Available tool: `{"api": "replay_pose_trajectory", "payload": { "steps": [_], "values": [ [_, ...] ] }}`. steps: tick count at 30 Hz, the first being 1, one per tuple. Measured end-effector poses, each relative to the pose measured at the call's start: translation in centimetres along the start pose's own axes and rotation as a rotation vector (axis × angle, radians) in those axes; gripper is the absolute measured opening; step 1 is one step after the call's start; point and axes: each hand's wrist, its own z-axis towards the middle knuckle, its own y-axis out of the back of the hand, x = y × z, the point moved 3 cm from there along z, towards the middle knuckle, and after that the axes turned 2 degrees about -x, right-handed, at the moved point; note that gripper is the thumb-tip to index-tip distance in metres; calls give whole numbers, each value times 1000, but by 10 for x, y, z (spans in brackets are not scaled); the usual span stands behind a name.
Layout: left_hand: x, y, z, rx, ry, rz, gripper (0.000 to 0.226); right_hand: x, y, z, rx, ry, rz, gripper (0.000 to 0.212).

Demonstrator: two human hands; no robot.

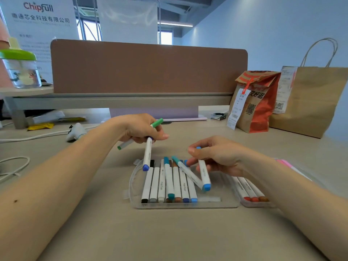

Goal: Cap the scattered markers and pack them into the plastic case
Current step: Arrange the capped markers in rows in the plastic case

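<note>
I see the left hand (143, 129) up above the desk (169, 234), just past the far left corner of the plastic case (185, 205). Its fingers are curled tight around two markers. One is a green marker (127, 143) that sticks out both sides of the fist. The other is a dark blue marker (147, 155) that hangs down, with its cap just over the case.

The right hand (218, 157) is over the far right part of the case. Its fingers and thumb pinch a light blue marker (204, 175), which points down toward me with its cap low.

The case lies open in the middle of the desk. A row of markers (162, 187) lies side by side in it, caps toward me. A teal marker (188, 173) lies slanted on top of the row. I cannot tell if it touches the right hand.

To the right, under the right arm, is another clear tray (252, 204) with red, orange and brown markers.

Far right stand an orange paper bag (259, 108) and a brown paper bag (312, 102). Far left is a bottle with a green lid (20, 70).
</note>
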Motion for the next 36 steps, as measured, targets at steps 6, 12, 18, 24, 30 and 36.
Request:
{"api": "replay_pose_trajectory", "payload": {
  "steps": [6,12,18,24,30,36],
  "values": [
    [-8,-8,-6,41,-34,-23,34,-1,6,-7,80,-63,-129,21],
    [-19,-23,-4,33,-59,-11,30,2,0,-13,171,-68,11,21],
    [-32,-43,7,-198,-170,-220,34,1,16,-10,47,-34,-29,26],
    [-48,-68,13,-341,-231,-250,33,11,6,-16,138,-39,-162,23],
    [-45,-57,6,-376,-195,44,43,9,8,-18,73,-173,-315,21],
    [-27,-50,-5,112,29,481,43,-6,-2,-11,-24,-169,-606,38]
  ]
}}
